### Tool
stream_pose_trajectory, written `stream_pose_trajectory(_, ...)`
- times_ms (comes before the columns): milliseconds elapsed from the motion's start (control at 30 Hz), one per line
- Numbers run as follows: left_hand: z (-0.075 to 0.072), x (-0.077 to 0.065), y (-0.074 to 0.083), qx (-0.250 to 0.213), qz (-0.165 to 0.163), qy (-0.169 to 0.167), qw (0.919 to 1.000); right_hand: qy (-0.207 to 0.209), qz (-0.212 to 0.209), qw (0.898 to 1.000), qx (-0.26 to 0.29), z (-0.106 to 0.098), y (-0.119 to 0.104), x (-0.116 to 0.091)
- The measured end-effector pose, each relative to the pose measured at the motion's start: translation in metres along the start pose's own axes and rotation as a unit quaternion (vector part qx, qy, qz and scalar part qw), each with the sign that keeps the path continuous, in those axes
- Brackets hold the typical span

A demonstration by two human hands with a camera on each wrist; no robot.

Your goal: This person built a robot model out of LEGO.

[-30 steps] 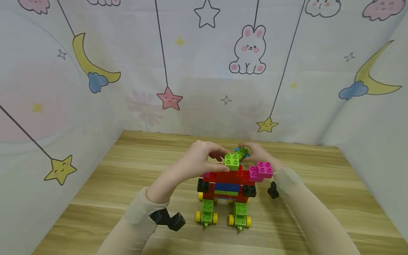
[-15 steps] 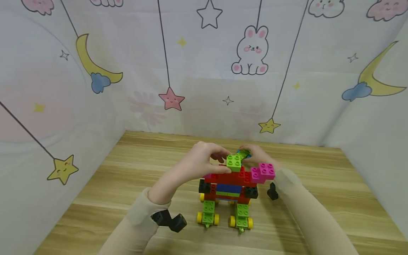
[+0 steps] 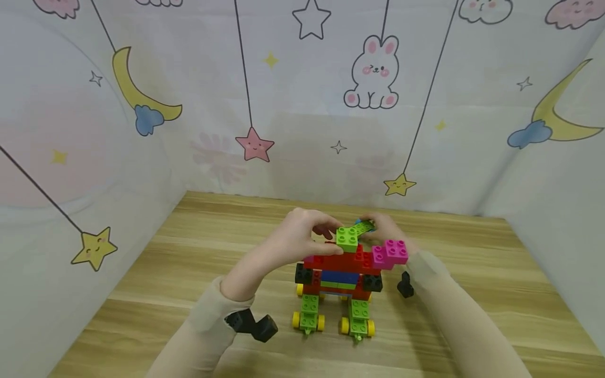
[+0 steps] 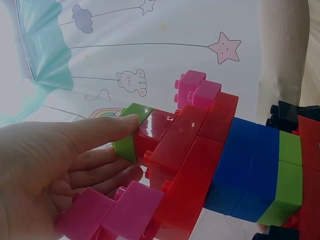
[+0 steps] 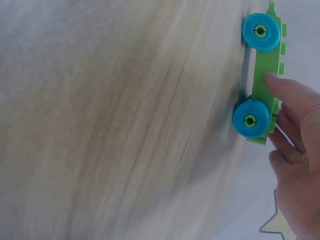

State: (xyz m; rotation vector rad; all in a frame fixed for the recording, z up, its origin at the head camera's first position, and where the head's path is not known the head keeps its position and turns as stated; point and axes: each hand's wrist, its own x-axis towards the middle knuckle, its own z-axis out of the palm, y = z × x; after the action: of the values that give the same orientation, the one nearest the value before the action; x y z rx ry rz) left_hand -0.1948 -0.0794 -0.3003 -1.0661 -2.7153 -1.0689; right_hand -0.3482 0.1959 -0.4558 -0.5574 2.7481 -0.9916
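Note:
On the table stands a toy-brick figure with a red brick body [image 3: 342,261], a blue and green band, pink brick arms [image 3: 389,254] and two green wheeled feet [image 3: 310,311] with yellow wheels. My left hand [image 3: 295,236] pinches the lime green brick [image 3: 347,239] on its top, thumb on the near side; the left wrist view shows that brick seated on a red one. Behind the figure my right hand [image 3: 385,231] grips a green wheeled base [image 5: 266,72] with blue wheels, thumb on its side. In the right wrist view the base is close to the tabletop; contact is unclear.
The wooden table [image 3: 198,247] runs back to a white cloth backdrop [image 3: 302,121] printed with stars, moons and a bunny. Cloth also closes off both sides. Black wrist-camera mounts [image 3: 252,324] stick out near the sleeves.
My right hand has shifted slightly right with the green wheeled base, which has turned a little. My left hand stays on the lime green brick, and the figure keeps its place.

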Motion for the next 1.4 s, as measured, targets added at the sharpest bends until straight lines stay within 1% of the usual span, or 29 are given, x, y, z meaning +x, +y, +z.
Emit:
stream_pose_trajectory(200,0.0,0.0,0.0,-0.002,-0.003,-0.001,1.0,0.018,-0.003,1.0,-0.011,0.0,0.004,0.0)
stream_pose_trajectory(433,0.001,0.0,0.0,-0.002,-0.009,-0.003,1.0,0.029,0.004,1.0,0.001,0.001,0.001,-0.005)
stream_pose_trajectory(500,0.001,0.0,0.0,-0.001,-0.011,-0.004,0.9999,0.028,0.006,1.0,-0.004,0.002,0.0,-0.006)
stream_pose_trajectory(600,0.001,0.0,0.0,-0.001,-0.014,-0.005,0.9999,0.018,0.011,1.0,-0.013,0.001,-0.001,-0.005)
stream_pose_trajectory(733,0.0,0.0,0.0,-0.001,-0.01,-0.004,0.9999,-0.014,0.011,1.0,-0.021,0.0,-0.001,0.0)
stream_pose_trajectory(833,0.0,0.0,0.001,-0.002,-0.008,-0.004,1.0,-0.037,-0.005,0.999,-0.028,0.0,0.001,0.004)
stream_pose_trajectory(967,0.0,0.0,0.002,-0.001,-0.011,-0.006,0.9999,-0.053,-0.03,0.998,-0.036,0.002,0.006,0.009)
stream_pose_trajectory(1167,0.001,0.0,0.001,-0.005,-0.012,-0.01,0.9999,-0.07,-0.022,0.997,-0.018,0.005,0.008,0.014)
stream_pose_trajectory(1333,0.001,-0.001,0.0,-0.006,-0.012,-0.005,0.9999,-0.073,-0.02,0.997,-0.009,0.006,0.007,0.016)
stream_pose_trajectory(1400,0.001,-0.001,0.0,-0.004,-0.014,-0.002,0.9999,-0.067,-0.022,0.997,-0.014,0.006,0.007,0.017)
